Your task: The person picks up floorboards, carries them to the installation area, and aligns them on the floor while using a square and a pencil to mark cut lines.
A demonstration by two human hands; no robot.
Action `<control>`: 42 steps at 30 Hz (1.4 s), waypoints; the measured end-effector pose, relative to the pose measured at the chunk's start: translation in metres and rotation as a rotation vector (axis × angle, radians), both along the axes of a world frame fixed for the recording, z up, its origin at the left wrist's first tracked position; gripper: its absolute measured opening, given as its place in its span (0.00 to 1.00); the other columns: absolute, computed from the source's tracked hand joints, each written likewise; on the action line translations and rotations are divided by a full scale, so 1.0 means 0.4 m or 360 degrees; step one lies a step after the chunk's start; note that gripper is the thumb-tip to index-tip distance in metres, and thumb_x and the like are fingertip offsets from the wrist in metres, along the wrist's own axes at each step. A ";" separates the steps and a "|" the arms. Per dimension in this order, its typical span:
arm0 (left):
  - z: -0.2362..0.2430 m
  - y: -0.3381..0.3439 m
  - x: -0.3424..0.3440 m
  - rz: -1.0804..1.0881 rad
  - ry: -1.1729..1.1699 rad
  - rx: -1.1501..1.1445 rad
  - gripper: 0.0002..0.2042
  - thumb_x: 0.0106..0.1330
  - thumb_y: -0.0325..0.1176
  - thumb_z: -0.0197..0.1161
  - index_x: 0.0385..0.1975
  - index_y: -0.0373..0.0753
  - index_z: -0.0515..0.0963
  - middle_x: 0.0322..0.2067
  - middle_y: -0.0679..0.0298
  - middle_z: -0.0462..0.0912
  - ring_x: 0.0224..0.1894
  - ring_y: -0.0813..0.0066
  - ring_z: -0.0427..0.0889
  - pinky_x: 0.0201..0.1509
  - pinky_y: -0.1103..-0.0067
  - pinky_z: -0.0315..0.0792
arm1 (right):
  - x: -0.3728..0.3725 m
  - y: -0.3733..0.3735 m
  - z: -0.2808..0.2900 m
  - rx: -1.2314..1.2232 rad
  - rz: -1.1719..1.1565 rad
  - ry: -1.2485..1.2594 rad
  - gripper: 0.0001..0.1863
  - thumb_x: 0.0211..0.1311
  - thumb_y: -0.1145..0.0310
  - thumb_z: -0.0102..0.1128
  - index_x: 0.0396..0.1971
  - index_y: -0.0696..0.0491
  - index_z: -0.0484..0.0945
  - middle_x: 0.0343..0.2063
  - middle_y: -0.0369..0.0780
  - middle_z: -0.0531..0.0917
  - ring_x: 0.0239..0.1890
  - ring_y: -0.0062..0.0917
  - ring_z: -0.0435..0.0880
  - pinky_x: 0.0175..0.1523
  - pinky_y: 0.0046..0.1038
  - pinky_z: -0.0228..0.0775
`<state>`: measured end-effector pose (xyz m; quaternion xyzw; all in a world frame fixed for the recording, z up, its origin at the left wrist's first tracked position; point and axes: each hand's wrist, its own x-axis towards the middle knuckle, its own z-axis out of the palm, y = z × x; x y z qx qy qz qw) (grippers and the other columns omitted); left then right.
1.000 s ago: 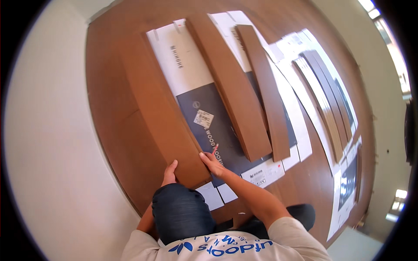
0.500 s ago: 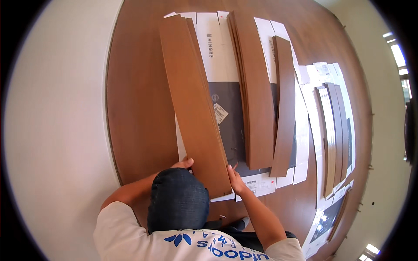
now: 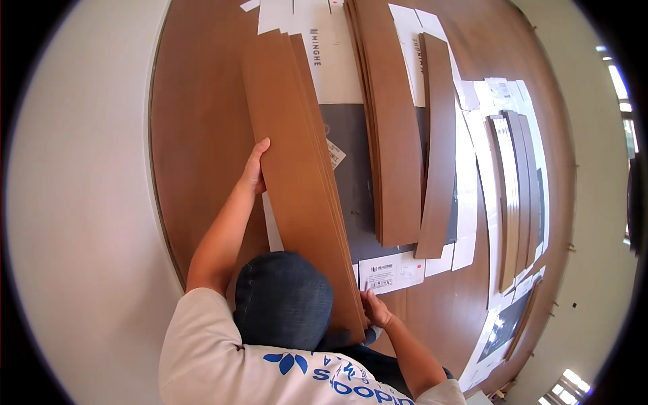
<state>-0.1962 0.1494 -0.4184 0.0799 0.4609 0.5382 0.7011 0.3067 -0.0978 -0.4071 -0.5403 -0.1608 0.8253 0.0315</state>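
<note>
Long brown planks (image 3: 297, 182) lie in a slightly fanned stack in front of me, slanting from far left down to my knee. Around the stack's left edge, about halfway along, my left hand (image 3: 255, 165) is closed, its thumb on top and its fingers mostly hidden below. At the near end, my right hand (image 3: 375, 308) is closed against the right edge, with the fingertips partly hidden. Under the planks is a flattened cardboard box (image 3: 344, 196) in white and dark grey.
A second stack of brown planks (image 3: 388, 135) and a narrower plank (image 3: 437, 142) lie to the right on the cardboard. Farther right, more strips (image 3: 513, 196) rest on another sheet. A pale wall (image 3: 81, 202) borders the brown floor (image 3: 196, 135). My denim knee (image 3: 283, 297) is close to the planks.
My left hand has moved from the near end up along the left edge. My right hand has shifted nearer to me. The planks have slid toward me and now show more fanned edges.
</note>
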 end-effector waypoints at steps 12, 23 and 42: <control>0.058 -0.130 0.116 0.0127 0.0132 -0.0342 0.35 0.68 0.59 0.63 0.65 0.36 0.75 0.61 0.54 0.81 0.62 0.57 0.81 0.65 0.62 0.76 | -0.020 0.025 0.304 0.0266 0.0120 -0.0586 0.40 0.82 0.38 0.43 0.67 0.62 0.76 0.59 0.48 0.84 0.61 0.33 0.81 0.69 0.32 0.69; 0.667 -0.252 0.361 0.0072 0.0045 -0.0434 0.40 0.68 0.68 0.55 0.68 0.39 0.74 0.62 0.57 0.80 0.62 0.57 0.78 0.67 0.64 0.73 | 0.073 0.092 1.214 0.0206 0.0585 -0.1020 0.44 0.72 0.30 0.51 0.48 0.65 0.82 0.46 0.59 0.87 0.52 0.53 0.85 0.59 0.44 0.75; 2.062 -0.414 1.110 -0.0573 -0.0211 0.0183 0.45 0.53 0.58 0.80 0.67 0.38 0.73 0.60 0.59 0.82 0.62 0.57 0.81 0.64 0.62 0.80 | 0.705 -0.521 2.106 0.0603 -0.0434 -0.0720 0.30 0.81 0.44 0.48 0.46 0.59 0.83 0.43 0.47 0.87 0.50 0.29 0.80 0.63 0.37 0.69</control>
